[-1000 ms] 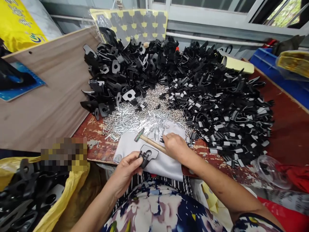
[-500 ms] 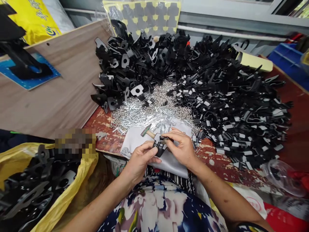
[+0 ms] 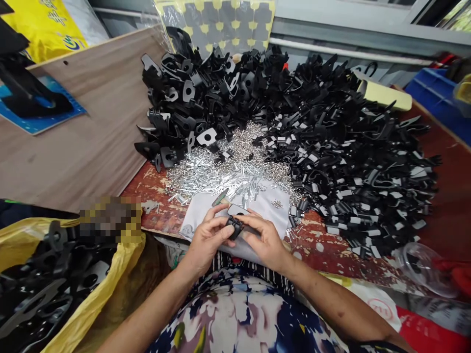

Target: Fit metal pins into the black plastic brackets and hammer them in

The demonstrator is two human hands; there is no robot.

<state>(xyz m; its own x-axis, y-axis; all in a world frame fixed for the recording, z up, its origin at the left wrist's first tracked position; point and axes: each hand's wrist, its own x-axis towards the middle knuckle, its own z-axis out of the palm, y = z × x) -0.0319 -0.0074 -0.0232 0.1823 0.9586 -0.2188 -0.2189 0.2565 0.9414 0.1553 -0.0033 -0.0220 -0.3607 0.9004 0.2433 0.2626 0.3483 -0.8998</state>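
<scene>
Between my two hands is a black plastic clip (image 3: 235, 226), held just above the grey cloth (image 3: 198, 208) at the table's front edge. My left hand (image 3: 211, 235) pinches its left side between thumb and fingers. On the right side, my right hand (image 3: 267, 240) has its fingers closed on the same clip. Part of a small hammer (image 3: 220, 197) shows behind my left fingers; its handle is hidden. Beyond the cloth lies a heap of silver metal pins (image 3: 206, 174), with small springs (image 3: 250, 139) heaped behind them.
Black clip parts (image 3: 213, 98) are piled at the back, and more with pale pads (image 3: 353, 181) on the right. A wooden board (image 3: 91, 108) stands left. Below it, a yellow bag (image 3: 125, 260) holds black clips. A clear plastic tub (image 3: 423, 269) sits at the right edge.
The clip has turned in my hands, and a flat part now shows above my fingers. My left fingers have shifted up over the hammer's handle. The view has moved slightly.
</scene>
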